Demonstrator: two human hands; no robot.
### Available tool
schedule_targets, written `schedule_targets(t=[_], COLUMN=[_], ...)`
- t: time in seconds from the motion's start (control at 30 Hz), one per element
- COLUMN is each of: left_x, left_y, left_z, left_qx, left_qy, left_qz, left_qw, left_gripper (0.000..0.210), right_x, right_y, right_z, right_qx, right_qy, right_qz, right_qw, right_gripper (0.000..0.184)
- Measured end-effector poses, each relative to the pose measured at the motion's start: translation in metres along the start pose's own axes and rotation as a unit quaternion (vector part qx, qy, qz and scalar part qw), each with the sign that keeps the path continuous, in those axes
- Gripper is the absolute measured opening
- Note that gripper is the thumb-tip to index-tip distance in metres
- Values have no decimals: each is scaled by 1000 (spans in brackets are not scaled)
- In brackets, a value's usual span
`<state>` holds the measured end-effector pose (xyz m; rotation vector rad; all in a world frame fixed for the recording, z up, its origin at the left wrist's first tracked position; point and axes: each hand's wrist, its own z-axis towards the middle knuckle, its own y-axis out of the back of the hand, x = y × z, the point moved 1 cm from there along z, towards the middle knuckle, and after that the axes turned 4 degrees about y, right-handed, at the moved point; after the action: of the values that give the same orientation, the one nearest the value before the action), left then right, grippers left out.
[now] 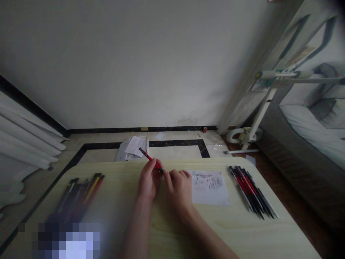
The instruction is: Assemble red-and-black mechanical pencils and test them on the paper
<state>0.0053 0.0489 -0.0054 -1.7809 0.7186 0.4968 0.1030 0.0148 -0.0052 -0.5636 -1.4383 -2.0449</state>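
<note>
A red pen point(146, 154) with black ends is in my left hand point(150, 178), the fingers closed round its barrel. It slants from upper left to lower right above the table. My right hand point(179, 187) is closed too, its thumb and fingertips pinching at the pen's lower black end. The exact tip is hidden by those fingers. Just right of my right hand, a white sheet of paper point(211, 196) lies on the table, with dark and reddish scribbles over its upper part.
Several red, black and silver pens point(249, 190) lie in a bunch at the table's right. A blurred group of pens point(81, 194) is at the left, with a pixelated patch below. Beyond the wooden table point(215, 228), papers point(134, 146) rest on the floor.
</note>
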Motion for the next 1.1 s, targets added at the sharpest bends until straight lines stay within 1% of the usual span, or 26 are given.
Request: schedule_targets(t=[0.2, 0.4, 0.53, 0.63, 0.77, 0.93, 1.0, 1.1], left_x=[1, 1, 0, 0, 1, 3, 3, 4], left_y=[1, 1, 0, 0, 0, 2, 3, 2], left_z=[0, 1, 2, 2, 1, 1, 2, 2], left_qx=[2, 0, -1, -3, 2, 3, 2, 0], left_qy=[-6, 5, 6, 2, -1, -7, -13, -15], left_qz=[7, -3, -17, -23, -18, 8, 14, 19], left_qw=[1000, 1000, 1000, 1000, 1000, 1000, 1000, 1000], left_gripper=[18, 18, 16, 15, 14, 17, 17, 17], right_x=[-2, 3, 5, 5, 3, -7, -9, -9], right_y=[3, 3, -2, -4, -2, 2, 2, 0], right_z=[2, -1, -5, -6, -3, 1, 1, 0], right_qx=[-4, -1, 12, 4, -4, -2, -6, -13], right_qy=[-2, 10, -10, -30, -41, -38, -31, -23], right_qz=[3, 6, 35, 49, 55, 45, 57, 108], right_qw=[1000, 1000, 999, 998, 998, 998, 998, 994], right_gripper=[30, 28, 28, 28, 30, 32, 32, 32])
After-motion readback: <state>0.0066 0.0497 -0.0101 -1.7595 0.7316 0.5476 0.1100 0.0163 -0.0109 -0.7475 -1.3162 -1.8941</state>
